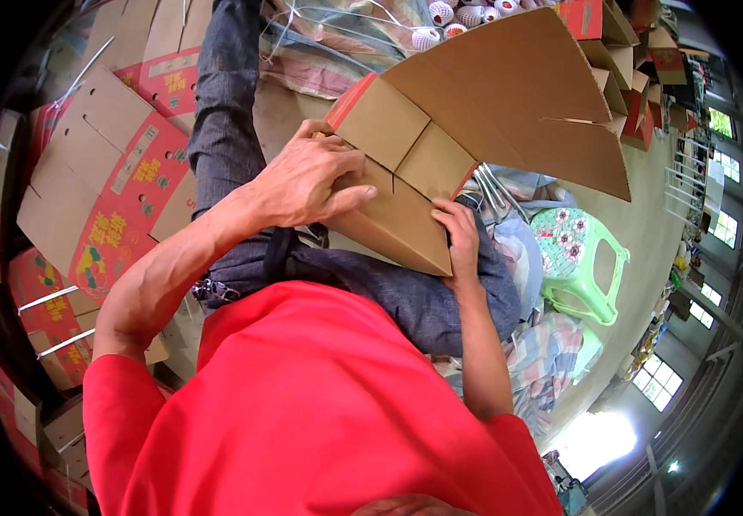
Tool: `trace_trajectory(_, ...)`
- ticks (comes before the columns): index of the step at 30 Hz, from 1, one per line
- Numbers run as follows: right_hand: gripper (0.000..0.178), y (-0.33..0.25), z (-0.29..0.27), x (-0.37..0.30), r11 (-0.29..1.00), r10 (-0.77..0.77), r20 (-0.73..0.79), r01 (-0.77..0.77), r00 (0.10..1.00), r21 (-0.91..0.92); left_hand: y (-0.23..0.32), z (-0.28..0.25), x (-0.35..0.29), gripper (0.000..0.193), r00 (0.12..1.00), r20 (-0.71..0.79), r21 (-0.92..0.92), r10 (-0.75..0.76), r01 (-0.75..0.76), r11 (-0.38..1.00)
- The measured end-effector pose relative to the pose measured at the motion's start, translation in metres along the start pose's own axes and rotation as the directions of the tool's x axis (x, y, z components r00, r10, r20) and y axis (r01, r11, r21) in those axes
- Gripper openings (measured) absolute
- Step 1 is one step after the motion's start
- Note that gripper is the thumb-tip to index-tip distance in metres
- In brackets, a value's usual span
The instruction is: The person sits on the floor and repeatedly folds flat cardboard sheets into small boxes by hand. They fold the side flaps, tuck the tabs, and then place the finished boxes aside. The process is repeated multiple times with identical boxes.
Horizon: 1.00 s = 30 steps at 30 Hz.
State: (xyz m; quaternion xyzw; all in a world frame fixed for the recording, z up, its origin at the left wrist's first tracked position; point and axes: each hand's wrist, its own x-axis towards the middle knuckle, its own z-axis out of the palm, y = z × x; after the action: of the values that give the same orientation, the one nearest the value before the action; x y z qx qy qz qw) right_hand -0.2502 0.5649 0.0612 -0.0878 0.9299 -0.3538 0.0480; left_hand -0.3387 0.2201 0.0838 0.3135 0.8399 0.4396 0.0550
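A brown cardboard box (496, 86), red on its outer side, rests across my lap. Its large flap stands up toward the far right, and its smaller flaps (393, 129) lie folded inward, meeting along a narrow seam. My left hand (307, 179) is closed over the box's left edge, fingers bent and thumb reaching over the cardboard. On the opposite side, my right hand (459, 232) grips the near right corner, its fingertips on top of the panel. The undersides of both hands' grips are partly hidden.
Flattened red-and-brown cartons (101, 172) lie in bundles with white straps at the left. A green stool (582, 262) with a flowered seat stands to the right. Netted round items (453, 19) lie on a cloth sheet (324, 60) at the far side. Assembled boxes (617, 56) are piled far right.
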Motion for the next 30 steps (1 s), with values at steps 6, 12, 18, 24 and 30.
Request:
trace_trajectory(6, 0.035, -0.03, -0.021, -0.014, 0.922, -0.029, -0.065, 0.052, 0.997, 0.384, -0.018, 0.019, 0.015, 0.037, 0.997, -0.041, 0.04, -0.068, 0.069, 0.997)
trace_trajectory(12, 0.04, -0.019, 0.002, 0.01, 0.992, -0.077, -0.107, 0.087, 0.991, 0.091, -0.028, 0.023, 0.029, 0.031, 0.99, -0.025, 0.094, -0.138, 0.14, 0.986)
trace_trajectory(18, 0.072, 0.014, 0.031, 0.012, 0.984, 0.174, -0.225, -0.176, 0.959, 0.012, -0.043, 0.059, 0.038, 0.077, 0.919, -0.363, 0.285, -0.154, 0.268, 0.92)
trace_trajectory(24, 0.088, 0.035, 0.059, 0.024, 0.399, 0.602, 0.268, -0.574, 0.752, 0.715, -0.073, 0.079, 0.055, 0.098, 0.87, -0.237, -0.002, -0.431, 0.444, 0.896)
trace_trajectory(30, 0.072, 0.039, 0.065, 0.01, 0.459, 0.566, 0.214, -0.52, 0.796, 0.72, -0.068, 0.082, 0.035, 0.097, 0.87, -0.255, -0.066, -0.422, 0.42, 0.905)
